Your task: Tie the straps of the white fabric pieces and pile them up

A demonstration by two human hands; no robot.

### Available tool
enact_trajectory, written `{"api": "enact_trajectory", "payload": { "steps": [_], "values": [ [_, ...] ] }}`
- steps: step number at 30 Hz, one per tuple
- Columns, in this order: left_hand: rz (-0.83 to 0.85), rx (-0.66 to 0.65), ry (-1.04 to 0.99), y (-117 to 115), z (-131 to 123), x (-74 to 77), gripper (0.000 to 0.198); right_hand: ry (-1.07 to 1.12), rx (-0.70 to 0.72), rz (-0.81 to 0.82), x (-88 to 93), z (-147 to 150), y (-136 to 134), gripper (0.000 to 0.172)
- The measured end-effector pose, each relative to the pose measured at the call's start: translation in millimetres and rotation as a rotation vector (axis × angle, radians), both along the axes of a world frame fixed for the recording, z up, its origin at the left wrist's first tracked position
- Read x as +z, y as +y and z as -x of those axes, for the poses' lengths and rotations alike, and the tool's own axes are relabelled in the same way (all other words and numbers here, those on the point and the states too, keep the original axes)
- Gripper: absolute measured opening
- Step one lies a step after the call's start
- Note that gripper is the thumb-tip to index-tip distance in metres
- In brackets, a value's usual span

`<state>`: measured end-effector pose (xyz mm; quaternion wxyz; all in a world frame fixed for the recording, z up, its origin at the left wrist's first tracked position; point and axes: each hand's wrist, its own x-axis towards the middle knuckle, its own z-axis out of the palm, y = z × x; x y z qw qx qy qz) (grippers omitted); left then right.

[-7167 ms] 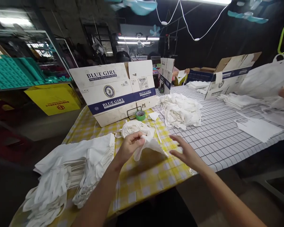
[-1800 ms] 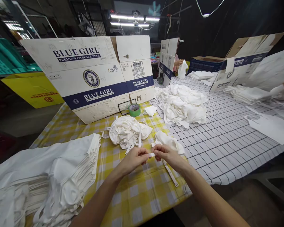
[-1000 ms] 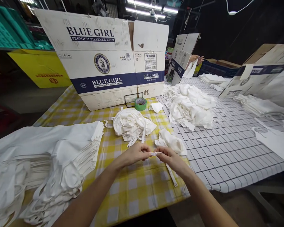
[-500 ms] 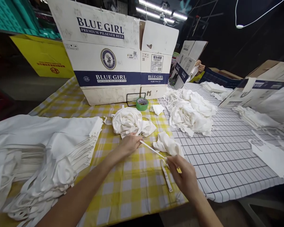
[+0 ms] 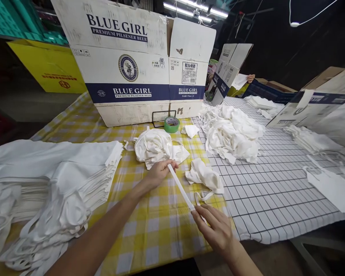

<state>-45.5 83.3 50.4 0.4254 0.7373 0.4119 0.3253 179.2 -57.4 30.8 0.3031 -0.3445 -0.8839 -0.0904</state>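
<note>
A narrow white strap [image 5: 180, 187] is stretched between my two hands above the yellow checked cloth [image 5: 143, 222]. My left hand [image 5: 161, 171] pinches its upper end, just in front of a bundled white garment [image 5: 153, 146]. Lower and to the right, my right hand [image 5: 214, 226] has its fingers closed on the other end. Beyond the right hand lies a crumpled white piece [image 5: 204, 176] with a loose strap loop. At the left is a thick stack of white garments [image 5: 54, 157], straps hanging down its front.
A large beer carton [image 5: 126, 73] stands at the back, with a green tape roll [image 5: 171, 124] before it. A white pile [image 5: 232, 134] lies on the grid-patterned cloth [image 5: 264, 207]. Further cartons stand to the right. Another person's hand [image 5: 250, 78] shows behind the smaller carton.
My right hand has moved down and slightly left, and the strap now shows its flat, wider face. The other person's hand has shifted right with a white piece.
</note>
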Motion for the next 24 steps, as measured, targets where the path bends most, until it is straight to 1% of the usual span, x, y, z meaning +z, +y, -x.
{"api": "enact_trajectory", "payload": {
  "steps": [5,10,14,17,19,21,23,24],
  "values": [
    [0.013,-0.005,-0.013,-2.0,-0.3,1.2,0.028,0.057,0.004,0.018,-7.2,-1.0,-0.4,0.029],
    [0.001,0.01,-0.006,-4.4,0.2,1.3,0.028,0.099,0.002,0.024,-6.9,-0.8,-2.2,0.033],
    [-0.117,0.086,0.041,-1.6,0.3,-0.9,0.026,0.137,0.005,0.002,-2.8,-4.0,-7.2,0.036],
    [-0.244,0.152,0.054,2.6,-2.0,1.3,0.025,0.257,-0.003,0.029,6.4,-3.6,-16.2,0.04],
    [-0.332,0.246,0.046,6.4,-4.1,7.1,0.025,0.373,-0.027,0.034,16.8,0.2,-25.3,0.042],
    [-0.408,0.358,0.06,11.7,-5.9,16.7,0.024,0.528,-0.092,-0.029,28.9,3.5,-36.0,0.039],
    [-0.475,0.431,0.112,19.5,-7.3,29.6,0.021,0.699,-0.164,-0.135,40.2,-0.4,-46.5,0.029],
    [-0.504,0.443,0.148,24.7,-8.0,37.0,0.019,0.766,-0.194,-0.183,45.2,-6.9,-51.0,0.024]
  ]
}}
